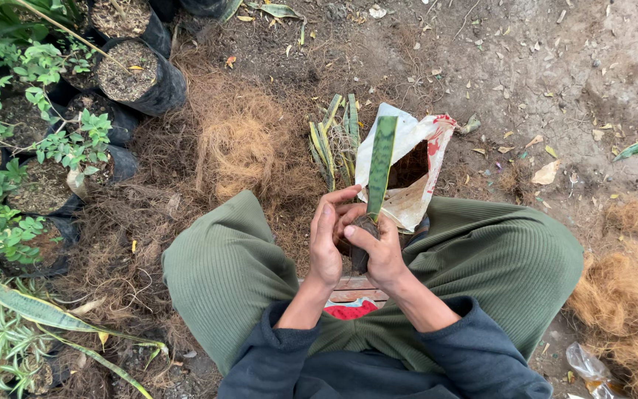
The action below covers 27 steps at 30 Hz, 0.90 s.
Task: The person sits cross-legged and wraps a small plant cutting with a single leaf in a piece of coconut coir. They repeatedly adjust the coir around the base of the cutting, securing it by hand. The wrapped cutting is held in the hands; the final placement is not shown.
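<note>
2 hands cupped round pot (358, 255): left hand (325, 240), right hand (380, 247) pressed on. Leaf (380, 166) upright between, long axis pointing away; bag (415, 174) just beyond.

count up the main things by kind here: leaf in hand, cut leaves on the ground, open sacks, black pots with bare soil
Upright leaf cutting in both hands: 1
Cut leaves pile, by my count: 5
Open sack: 1
Black pots with bare soil: 2
Total: 9
</note>
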Each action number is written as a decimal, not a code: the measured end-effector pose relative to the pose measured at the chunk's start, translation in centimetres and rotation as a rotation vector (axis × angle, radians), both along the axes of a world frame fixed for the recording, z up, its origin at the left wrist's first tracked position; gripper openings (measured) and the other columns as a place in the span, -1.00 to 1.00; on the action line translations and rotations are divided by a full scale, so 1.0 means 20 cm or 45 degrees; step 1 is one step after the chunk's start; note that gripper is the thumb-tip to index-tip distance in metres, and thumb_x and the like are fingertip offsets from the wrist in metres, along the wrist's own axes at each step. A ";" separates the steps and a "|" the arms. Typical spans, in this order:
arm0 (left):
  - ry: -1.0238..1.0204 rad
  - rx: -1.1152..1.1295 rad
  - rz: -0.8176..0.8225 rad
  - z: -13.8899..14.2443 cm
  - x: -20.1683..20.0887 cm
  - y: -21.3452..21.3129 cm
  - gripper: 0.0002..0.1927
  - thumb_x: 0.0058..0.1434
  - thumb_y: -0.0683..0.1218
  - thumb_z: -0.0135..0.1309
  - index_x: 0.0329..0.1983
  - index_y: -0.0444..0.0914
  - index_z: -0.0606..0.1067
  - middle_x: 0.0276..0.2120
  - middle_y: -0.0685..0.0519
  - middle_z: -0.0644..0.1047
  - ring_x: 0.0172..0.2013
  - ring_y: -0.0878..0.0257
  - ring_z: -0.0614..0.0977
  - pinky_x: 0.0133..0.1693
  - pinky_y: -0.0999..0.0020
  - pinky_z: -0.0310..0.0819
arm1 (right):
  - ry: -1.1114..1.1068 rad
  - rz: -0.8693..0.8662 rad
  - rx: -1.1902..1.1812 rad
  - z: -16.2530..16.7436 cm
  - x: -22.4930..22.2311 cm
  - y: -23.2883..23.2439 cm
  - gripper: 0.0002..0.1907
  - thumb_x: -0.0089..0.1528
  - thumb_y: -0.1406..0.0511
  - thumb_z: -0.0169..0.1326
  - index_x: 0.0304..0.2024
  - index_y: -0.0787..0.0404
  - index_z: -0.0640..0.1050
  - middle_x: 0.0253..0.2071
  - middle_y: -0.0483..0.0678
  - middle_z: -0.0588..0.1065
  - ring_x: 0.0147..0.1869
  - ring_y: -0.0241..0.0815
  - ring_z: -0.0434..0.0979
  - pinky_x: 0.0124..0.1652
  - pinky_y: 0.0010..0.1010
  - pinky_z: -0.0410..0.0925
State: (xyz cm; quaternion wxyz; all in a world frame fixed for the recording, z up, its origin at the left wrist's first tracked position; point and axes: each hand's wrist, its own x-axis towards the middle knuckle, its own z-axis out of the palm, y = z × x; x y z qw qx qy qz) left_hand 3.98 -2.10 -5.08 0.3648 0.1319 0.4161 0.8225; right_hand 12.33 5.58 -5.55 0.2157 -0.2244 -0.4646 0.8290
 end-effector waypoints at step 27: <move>0.812 -0.544 0.326 0.05 0.00 0.02 -0.32 0.56 0.23 -0.55 0.36 -0.35 0.29 0.39 -0.19 0.31 0.22 -0.01 0.48 0.26 0.12 0.35 | 0.035 -0.099 -0.120 -0.03 0.00 0.04 -0.69 0.13 0.46 0.22 -0.08 0.32 0.48 -0.11 0.06 0.58 -0.07 -0.17 0.61 0.00 -0.30 0.49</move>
